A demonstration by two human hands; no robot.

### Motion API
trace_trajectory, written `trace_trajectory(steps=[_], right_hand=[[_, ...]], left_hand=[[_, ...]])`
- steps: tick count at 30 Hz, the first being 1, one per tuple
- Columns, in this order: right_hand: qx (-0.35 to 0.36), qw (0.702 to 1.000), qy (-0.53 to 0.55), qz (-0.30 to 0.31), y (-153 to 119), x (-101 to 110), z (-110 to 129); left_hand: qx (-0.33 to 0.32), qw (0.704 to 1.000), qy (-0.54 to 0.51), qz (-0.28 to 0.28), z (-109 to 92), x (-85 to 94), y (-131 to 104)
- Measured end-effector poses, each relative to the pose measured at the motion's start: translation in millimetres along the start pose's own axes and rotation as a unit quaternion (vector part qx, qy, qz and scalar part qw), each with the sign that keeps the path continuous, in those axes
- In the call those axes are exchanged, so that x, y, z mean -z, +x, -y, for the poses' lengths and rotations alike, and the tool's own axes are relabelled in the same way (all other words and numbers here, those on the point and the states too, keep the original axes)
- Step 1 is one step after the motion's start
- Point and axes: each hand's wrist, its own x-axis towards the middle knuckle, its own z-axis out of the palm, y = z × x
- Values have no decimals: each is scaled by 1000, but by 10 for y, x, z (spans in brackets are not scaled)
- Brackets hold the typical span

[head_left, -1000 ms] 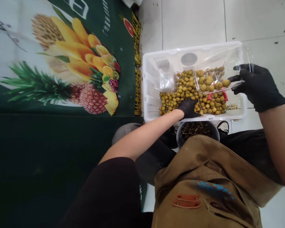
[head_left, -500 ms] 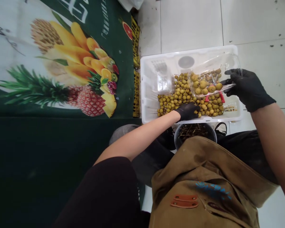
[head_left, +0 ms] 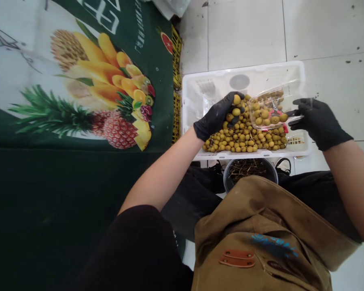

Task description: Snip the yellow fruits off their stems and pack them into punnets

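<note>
The left hand (head_left: 220,117) is cupped closed around a fistful of small yellow-green fruits (head_left: 234,109), raised beside the open mouth of the clear plastic box (head_left: 268,107). The right hand (head_left: 314,121) pinches that box's far end, holding it tilted over the white crate (head_left: 294,72), so strays would likely fall onto the fruit pile (head_left: 245,139) below.

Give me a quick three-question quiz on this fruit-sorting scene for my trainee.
1. True or false: the left hand holds several fruits.
2. What does the right hand hold? A) a knife B) a clear box C) a lid
3. Fill in: the loose fruit pile lies in a white ____, and near the person's lap stands a dark bucket of twigs.

Key: 1 true; 2 B, gripped at its near end and already partly filled with fruit; 3 crate.
</note>
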Motion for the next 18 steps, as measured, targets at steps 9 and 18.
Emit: trace_trajectory(steps=[9, 18], right_hand=[[-86, 990, 57, 97, -60, -416, -310], [60, 998, 34, 1, 24, -45, 103]], left_hand=[[-272, 929, 249, -33, -179, -109, 87], [-167, 900, 389, -109, 314, 168, 433]])
